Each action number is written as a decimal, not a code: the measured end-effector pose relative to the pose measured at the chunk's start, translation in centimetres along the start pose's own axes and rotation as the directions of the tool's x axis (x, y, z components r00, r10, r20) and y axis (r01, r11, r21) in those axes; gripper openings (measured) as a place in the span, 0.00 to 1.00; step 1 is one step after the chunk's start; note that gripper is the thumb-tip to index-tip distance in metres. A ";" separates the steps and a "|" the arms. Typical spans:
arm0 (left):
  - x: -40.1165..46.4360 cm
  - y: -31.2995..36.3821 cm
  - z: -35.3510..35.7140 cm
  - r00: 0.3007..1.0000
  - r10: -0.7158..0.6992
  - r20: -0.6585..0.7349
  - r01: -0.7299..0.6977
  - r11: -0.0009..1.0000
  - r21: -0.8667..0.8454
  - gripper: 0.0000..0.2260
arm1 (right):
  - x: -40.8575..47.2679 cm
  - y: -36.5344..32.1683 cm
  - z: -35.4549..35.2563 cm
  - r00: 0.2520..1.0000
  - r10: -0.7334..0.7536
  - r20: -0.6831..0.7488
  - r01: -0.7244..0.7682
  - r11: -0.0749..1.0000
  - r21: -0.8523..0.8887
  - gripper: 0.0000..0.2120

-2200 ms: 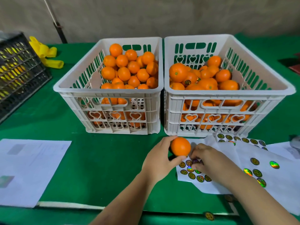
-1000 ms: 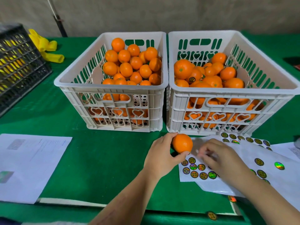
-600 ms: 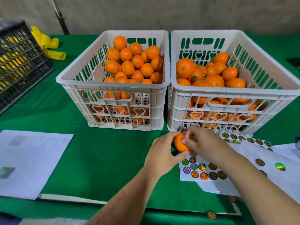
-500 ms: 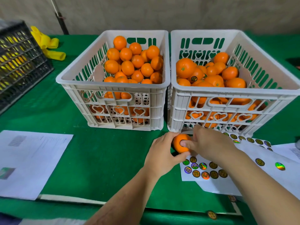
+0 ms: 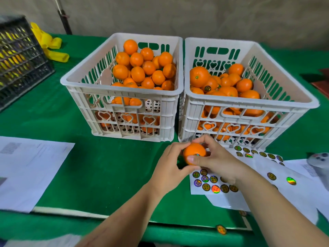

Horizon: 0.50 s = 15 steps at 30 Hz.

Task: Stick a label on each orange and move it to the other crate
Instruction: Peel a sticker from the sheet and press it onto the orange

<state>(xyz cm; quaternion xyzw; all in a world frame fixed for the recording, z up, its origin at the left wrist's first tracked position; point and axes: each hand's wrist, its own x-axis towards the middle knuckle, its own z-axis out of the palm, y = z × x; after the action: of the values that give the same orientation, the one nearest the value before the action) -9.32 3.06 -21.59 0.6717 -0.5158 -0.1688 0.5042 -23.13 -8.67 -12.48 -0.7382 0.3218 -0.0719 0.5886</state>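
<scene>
The left hand grips the orange just above the worktop, in front of the right crate. The right hand curls round it too, thumb pressing the label. Pressed unevenly, the label could wrinkle or lift; a loosened grip could let the fruit roll away.

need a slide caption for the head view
Both hands, left hand and right hand, hold a round orange before two white slotted plastic crates of oranges, over sticker sheets.
</scene>
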 end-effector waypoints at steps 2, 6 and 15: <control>-0.1 1.4 -0.7 0.996 0.061 -0.069 -0.061 0.998 -0.008 0.31 | -1.2 -1.0 0.3 0.999 -0.039 0.000 0.038 0.976 0.214 0.28; 2.0 6.5 -3.5 0.943 0.241 -0.229 -0.232 0.970 0.067 0.30 | -2.3 -5.8 -0.6 0.979 -0.202 -0.011 0.194 0.923 0.333 0.35; 15.1 12.3 -15.3 0.888 0.288 -0.358 -0.033 0.816 0.577 0.16 | 4.3 -13.7 -8.7 0.746 -0.457 -0.484 0.035 0.753 -0.658 0.48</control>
<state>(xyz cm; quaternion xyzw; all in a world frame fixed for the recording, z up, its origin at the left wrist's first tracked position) 1.93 -1.77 -0.02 0.7617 -0.4746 0.1847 0.4006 -18.63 -16.90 1.52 -0.8588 0.3944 -0.2836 0.1627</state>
